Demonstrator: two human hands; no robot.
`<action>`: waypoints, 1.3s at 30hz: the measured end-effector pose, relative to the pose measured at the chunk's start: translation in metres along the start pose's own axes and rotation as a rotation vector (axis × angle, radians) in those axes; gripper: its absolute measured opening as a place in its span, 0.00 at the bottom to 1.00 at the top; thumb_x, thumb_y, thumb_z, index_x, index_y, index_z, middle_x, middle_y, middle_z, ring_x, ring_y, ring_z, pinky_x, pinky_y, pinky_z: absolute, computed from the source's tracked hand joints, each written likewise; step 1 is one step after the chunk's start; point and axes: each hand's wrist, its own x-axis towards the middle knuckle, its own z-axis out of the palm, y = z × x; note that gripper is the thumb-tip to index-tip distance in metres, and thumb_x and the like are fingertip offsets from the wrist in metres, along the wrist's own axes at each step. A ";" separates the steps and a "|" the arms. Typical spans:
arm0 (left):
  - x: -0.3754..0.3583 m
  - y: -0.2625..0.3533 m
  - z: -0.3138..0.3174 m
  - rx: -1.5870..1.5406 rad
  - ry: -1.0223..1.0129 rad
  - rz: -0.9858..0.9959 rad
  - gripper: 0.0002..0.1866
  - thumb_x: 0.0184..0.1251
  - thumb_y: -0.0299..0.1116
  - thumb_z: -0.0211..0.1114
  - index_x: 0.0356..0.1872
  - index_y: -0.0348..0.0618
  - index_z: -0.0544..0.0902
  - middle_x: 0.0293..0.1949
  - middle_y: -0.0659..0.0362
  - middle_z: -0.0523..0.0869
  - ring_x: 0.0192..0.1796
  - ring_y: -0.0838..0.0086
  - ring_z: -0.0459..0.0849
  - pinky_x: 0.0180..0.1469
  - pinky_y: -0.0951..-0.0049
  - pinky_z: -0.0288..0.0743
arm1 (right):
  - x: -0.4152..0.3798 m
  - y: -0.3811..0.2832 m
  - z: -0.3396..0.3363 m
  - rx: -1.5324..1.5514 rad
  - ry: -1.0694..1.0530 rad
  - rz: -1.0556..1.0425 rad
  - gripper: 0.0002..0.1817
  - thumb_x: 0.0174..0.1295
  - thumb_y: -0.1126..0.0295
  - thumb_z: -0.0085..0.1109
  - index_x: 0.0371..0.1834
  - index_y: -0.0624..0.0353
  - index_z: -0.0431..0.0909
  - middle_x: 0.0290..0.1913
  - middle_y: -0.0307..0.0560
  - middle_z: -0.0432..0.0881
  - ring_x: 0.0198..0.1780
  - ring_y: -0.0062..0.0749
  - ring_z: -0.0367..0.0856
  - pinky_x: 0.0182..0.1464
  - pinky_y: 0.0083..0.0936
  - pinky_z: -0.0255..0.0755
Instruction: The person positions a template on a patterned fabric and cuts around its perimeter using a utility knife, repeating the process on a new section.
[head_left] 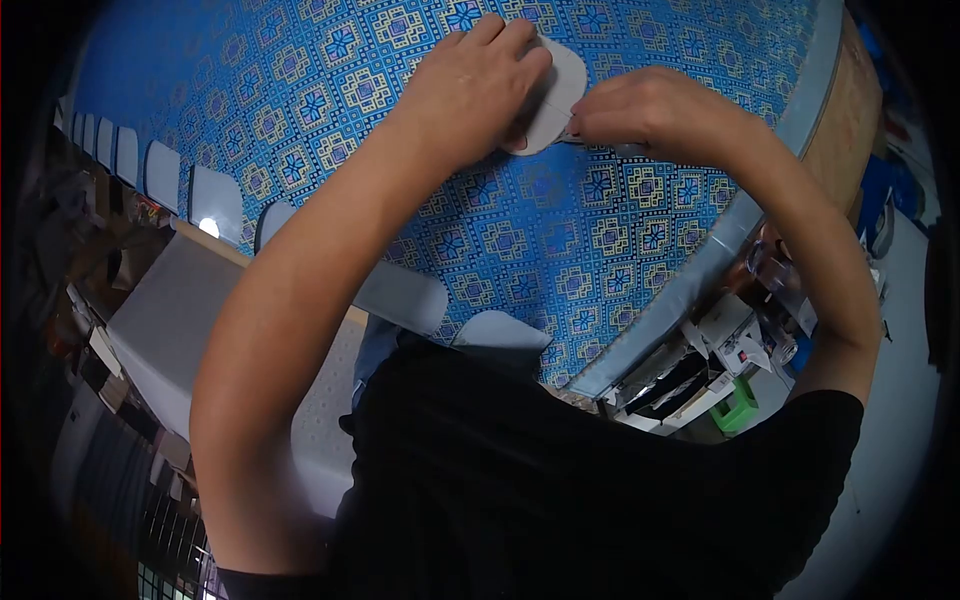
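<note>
A pale, flat piece with rounded ends point(562, 85) lies tilted over a blue patterned cloth point(505, 235). My left hand point(480, 85) grips it from the left, with fingers over the top and the thumb near its lower end. A thin dark line crosses the piece's face. At the piece's right edge, my right hand point(650, 115) is closed in a pinch. Something thin and dark shows below its fingertips, too small to name. The lower end of the piece sits close to this pinch.
Several pale rounded flaps line the table's left and near edges, one of them point(498, 330) in front of my body. A grey strip point(720, 245) borders the cloth at the right. Beneath lie mixed clutter and a green plastic stool point(737, 405).
</note>
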 end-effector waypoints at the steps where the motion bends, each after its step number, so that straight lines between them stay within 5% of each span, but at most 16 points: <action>1: 0.003 -0.001 -0.002 0.013 0.006 0.007 0.39 0.41 0.41 0.87 0.58 0.45 0.80 0.61 0.56 0.80 0.65 0.59 0.80 0.63 0.63 0.82 | 0.000 0.001 0.000 -0.019 0.006 -0.003 0.08 0.57 0.77 0.68 0.40 0.59 0.86 0.46 0.46 0.90 0.49 0.43 0.90 0.50 0.39 0.85; 20: 0.021 0.000 -0.001 0.006 -0.059 0.007 0.38 0.43 0.40 0.87 0.58 0.45 0.81 0.60 0.55 0.81 0.63 0.60 0.81 0.62 0.63 0.82 | 0.011 -0.008 0.004 0.008 -0.169 0.048 0.07 0.60 0.74 0.69 0.41 0.58 0.86 0.53 0.51 0.89 0.51 0.46 0.90 0.47 0.38 0.85; 31: 0.024 0.001 -0.006 -0.009 -0.134 0.015 0.37 0.44 0.40 0.86 0.58 0.45 0.81 0.60 0.55 0.81 0.62 0.60 0.81 0.61 0.63 0.82 | 0.006 -0.018 0.034 0.092 0.060 0.071 0.08 0.64 0.78 0.66 0.40 0.54 0.77 0.31 0.44 0.81 0.30 0.34 0.85 0.30 0.31 0.77; 39: 0.026 0.001 -0.009 -0.015 -0.207 0.034 0.36 0.44 0.40 0.86 0.58 0.44 0.81 0.59 0.55 0.81 0.62 0.60 0.81 0.61 0.64 0.83 | 0.004 -0.043 0.050 0.142 0.155 0.223 0.06 0.66 0.74 0.66 0.38 0.56 0.76 0.30 0.46 0.79 0.30 0.37 0.84 0.32 0.33 0.77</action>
